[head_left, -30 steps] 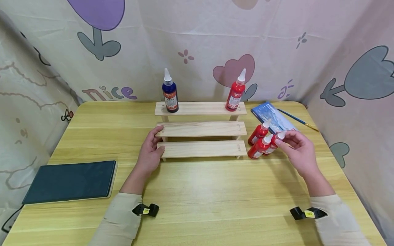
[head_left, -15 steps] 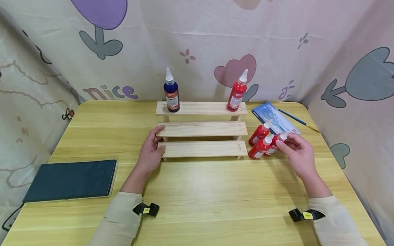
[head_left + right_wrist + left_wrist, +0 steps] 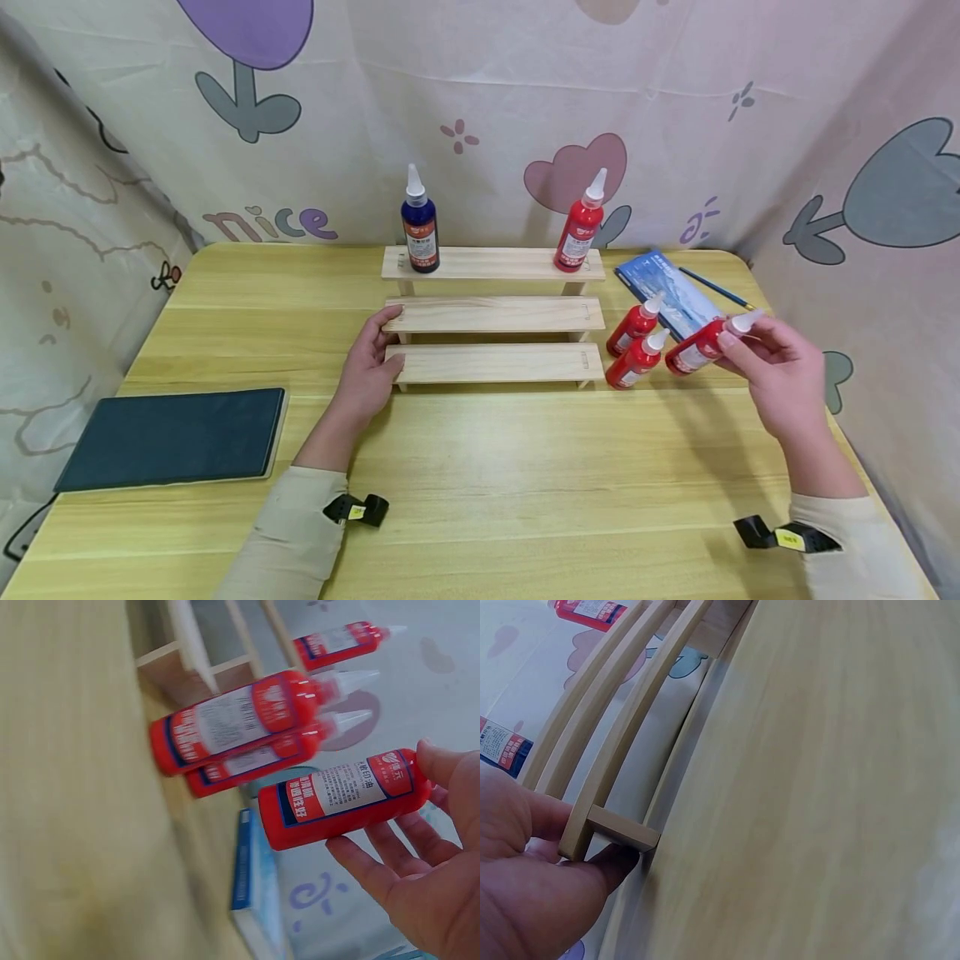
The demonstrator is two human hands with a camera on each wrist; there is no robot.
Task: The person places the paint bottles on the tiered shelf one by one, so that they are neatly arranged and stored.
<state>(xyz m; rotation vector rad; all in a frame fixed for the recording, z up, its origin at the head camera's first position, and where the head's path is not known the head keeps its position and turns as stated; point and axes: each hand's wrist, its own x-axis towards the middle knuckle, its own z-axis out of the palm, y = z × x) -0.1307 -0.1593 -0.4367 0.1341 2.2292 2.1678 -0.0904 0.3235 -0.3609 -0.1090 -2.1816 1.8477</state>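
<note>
Sitting between right thumb and fingers (tilted) is a red bottle.

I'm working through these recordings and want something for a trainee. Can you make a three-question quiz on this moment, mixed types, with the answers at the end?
1. Multiple choice: what does the right hand hold?
A) the paintbrush
B) a red bottle
C) the blue book

2. True or false: the dark blue bottle stands on the lowest shelf.

3. Count: how many other red bottles stand on the table, beside the wooden rack that the left hand grips?

Key:
1. B
2. False; it stands on the top shelf.
3. Two
</note>
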